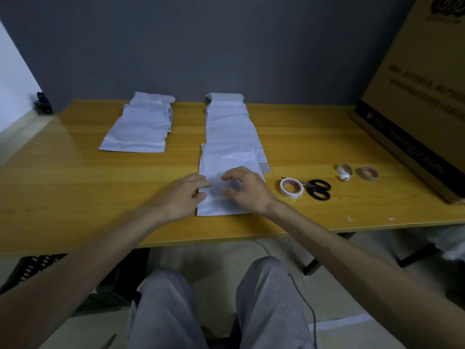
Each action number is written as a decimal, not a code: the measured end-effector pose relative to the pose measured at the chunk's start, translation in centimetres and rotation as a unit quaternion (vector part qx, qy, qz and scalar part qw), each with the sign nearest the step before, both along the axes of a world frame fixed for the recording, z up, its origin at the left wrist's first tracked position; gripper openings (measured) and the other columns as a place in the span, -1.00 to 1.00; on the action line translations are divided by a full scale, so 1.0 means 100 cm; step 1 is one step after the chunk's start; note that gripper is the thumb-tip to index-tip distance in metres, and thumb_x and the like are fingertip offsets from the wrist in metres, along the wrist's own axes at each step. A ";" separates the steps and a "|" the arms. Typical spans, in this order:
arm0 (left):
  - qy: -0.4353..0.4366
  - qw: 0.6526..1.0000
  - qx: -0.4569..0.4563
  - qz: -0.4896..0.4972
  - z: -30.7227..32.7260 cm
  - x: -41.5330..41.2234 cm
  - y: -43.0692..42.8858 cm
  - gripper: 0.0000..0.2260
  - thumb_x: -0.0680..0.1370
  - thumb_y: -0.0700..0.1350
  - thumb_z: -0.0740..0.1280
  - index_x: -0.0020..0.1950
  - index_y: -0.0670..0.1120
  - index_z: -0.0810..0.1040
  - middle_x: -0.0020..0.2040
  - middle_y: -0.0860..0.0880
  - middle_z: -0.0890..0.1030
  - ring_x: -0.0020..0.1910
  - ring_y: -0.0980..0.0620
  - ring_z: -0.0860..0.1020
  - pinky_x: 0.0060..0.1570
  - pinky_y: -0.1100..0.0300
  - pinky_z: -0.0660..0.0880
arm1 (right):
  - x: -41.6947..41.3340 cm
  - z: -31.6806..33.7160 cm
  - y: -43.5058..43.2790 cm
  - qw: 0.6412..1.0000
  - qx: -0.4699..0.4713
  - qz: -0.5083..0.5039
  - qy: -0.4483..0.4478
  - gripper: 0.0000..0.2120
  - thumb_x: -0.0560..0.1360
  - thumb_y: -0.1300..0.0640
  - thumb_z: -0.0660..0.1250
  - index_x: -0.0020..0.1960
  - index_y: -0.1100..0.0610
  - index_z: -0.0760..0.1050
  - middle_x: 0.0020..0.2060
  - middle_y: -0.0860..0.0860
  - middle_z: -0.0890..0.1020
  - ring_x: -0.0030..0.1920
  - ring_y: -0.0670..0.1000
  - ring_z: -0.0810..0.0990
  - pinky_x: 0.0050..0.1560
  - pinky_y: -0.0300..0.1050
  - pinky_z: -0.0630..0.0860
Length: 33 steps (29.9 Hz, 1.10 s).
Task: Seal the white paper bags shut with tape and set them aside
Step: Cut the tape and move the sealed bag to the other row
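Head view, seated at wooden tabletop.

Left hand: fingers fairly straight and narrowly spread. The tips lie on the left edge of the white paper bag, with the thumb just below them at the same edge. No curl round the paper visible.

Right hand: arched over the middle of the same bag, fingers bent downward, forefinger and thumb apart with a clear gap between them. Nothing seen in that gap. Motion blur there, so I cannot tell whether the tips touch the paper.

Bag position: flat on the tabletop directly under both sets of fingers, long axis running away from the person, near end just behind the wrists.

Beyond the fingertips: a row of white bags, overlapping, runs on toward the grey wall; the near bag overlaps its closest end. Beyond and to the left of the left fingers, well apart: a second stack of white bags, a pale band across its near end.

Right of the right fingers:
- white tape roll, near, lying flat
- black-handled scissors, touching the roll's far side
- further out, a small loose curl of white material; cannot tell what it is
- tan tape roll just beside it

Far right: large cardboard box resting on the tabletop, print blurred.
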<state>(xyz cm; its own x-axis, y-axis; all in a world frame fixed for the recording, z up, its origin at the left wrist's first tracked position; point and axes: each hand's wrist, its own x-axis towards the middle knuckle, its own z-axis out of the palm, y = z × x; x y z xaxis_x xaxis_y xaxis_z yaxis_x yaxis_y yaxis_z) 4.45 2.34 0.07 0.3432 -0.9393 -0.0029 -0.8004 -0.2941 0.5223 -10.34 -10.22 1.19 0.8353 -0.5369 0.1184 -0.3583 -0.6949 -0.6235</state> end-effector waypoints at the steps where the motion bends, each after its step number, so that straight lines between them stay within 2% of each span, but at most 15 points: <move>1: -0.022 1.000 0.019 0.002 -0.003 0.001 0.001 -0.63 0.65 -0.09 0.17 0.47 -0.02 0.35 0.53 0.01 0.22 0.52 0.06 0.09 0.42 0.21 0.06 | 0.007 -0.005 0.002 1.000 0.017 -0.003 0.008 -0.65 0.51 0.11 0.38 0.27 0.15 0.51 0.28 0.05 0.49 0.28 0.00 0.45 0.21 -0.33 0.28; 4: -0.087 0.992 0.095 -0.007 -0.014 0.004 0.007 -0.58 0.68 0.04 -0.01 0.55 0.12 0.10 0.58 0.10 -0.04 0.54 0.12 -0.15 0.48 0.03 -0.14 | 0.012 -0.022 0.007 1.000 0.012 -0.013 0.025 -0.56 0.52 0.03 0.36 0.34 0.19 0.44 0.38 0.07 0.37 0.38 0.02 0.34 0.31 -0.30 0.20; 6: -0.089 0.988 0.127 -0.020 -0.015 0.006 0.009 -0.58 0.68 0.08 -0.09 0.56 0.18 0.01 0.58 0.14 -0.14 0.53 0.14 -0.23 0.48 -0.02 -0.22 | 0.010 -0.029 0.006 0.999 -0.015 -0.010 0.034 -0.54 0.53 0.01 0.35 0.36 0.19 0.41 0.41 0.07 0.32 0.42 0.02 0.28 0.37 -0.25 0.17; 8: -0.070 0.988 0.137 -0.021 -0.011 0.008 0.007 -0.58 0.68 0.08 -0.06 0.56 0.19 0.03 0.58 0.15 -0.14 0.53 0.12 -0.25 0.48 -0.04 -0.22 | 0.011 -0.028 0.004 0.999 -0.016 -0.017 0.043 -0.50 0.52 0.01 0.36 0.38 0.19 0.39 0.43 0.08 0.29 0.44 0.03 0.25 0.39 -0.22 0.16; 11: -0.016 0.995 0.101 0.017 -0.002 0.005 -0.001 -0.62 0.67 0.01 0.06 0.50 0.15 0.23 0.58 0.12 0.01 0.54 0.10 -0.18 0.48 -0.03 -0.17 | 0.024 -0.021 0.007 0.998 -0.020 -0.034 0.051 -0.44 0.49 -0.03 0.38 0.40 0.18 0.36 0.43 0.10 0.28 0.46 0.05 0.22 0.43 -0.17 0.15; 13: -0.010 0.996 0.076 0.048 -0.002 0.003 -0.005 -0.65 0.66 0.00 0.08 0.46 0.13 0.31 0.57 0.09 0.09 0.55 0.10 -0.13 0.48 -0.05 -0.14 | 0.033 -0.018 0.013 0.997 -0.021 -0.038 0.063 -0.40 0.49 -0.08 0.37 0.43 0.16 0.33 0.46 0.10 0.25 0.48 0.06 0.16 0.46 -0.09 0.14; 15: -0.045 0.993 0.097 0.058 -0.005 0.002 -0.005 -0.63 0.67 0.02 0.04 0.49 0.16 0.24 0.57 0.08 0.04 0.54 0.08 -0.17 0.46 -0.15 -0.19 | 0.039 -0.020 0.017 0.995 -0.030 -0.042 0.083 -0.38 0.50 -0.08 0.34 0.46 0.14 0.27 0.48 0.10 0.19 0.50 0.07 0.06 0.47 -0.04 0.08; 18: -0.082 0.984 0.152 0.046 -0.012 0.000 0.000 -0.59 0.68 0.07 -0.10 0.55 0.20 0.03 0.58 0.11 -0.15 0.52 0.03 -0.31 0.40 -0.27 -0.31 | 0.040 -0.025 0.020 0.992 -0.044 -0.048 0.104 -0.38 0.53 -0.08 0.28 0.50 0.12 0.19 0.51 0.09 0.11 0.51 0.09 -0.02 0.46 -0.02 0.00; 23: -0.052 0.982 0.175 0.056 -0.010 0.001 -0.002 -0.59 0.68 0.08 -0.13 0.54 0.25 -0.03 0.57 0.14 -0.21 0.52 0.00 -0.33 0.40 -0.26 -0.32 | 0.039 -0.024 0.020 0.992 -0.033 -0.045 0.115 -0.36 0.54 -0.12 0.25 0.52 0.10 0.14 0.53 0.06 0.08 0.52 0.07 -0.03 0.47 -0.01 -0.04; 33: -0.102 0.971 0.211 0.051 -0.012 -0.003 0.002 -0.57 0.67 0.08 -0.19 0.54 0.25 -0.20 0.54 0.11 -0.33 0.52 0.00 -0.34 0.41 -0.25 -0.33 | 0.041 -0.025 0.023 0.984 -0.058 -0.042 0.161 -0.35 0.56 -0.13 0.16 0.54 0.07 0.03 0.54 0.05 0.00 0.53 0.06 -0.10 0.49 -0.02 -0.10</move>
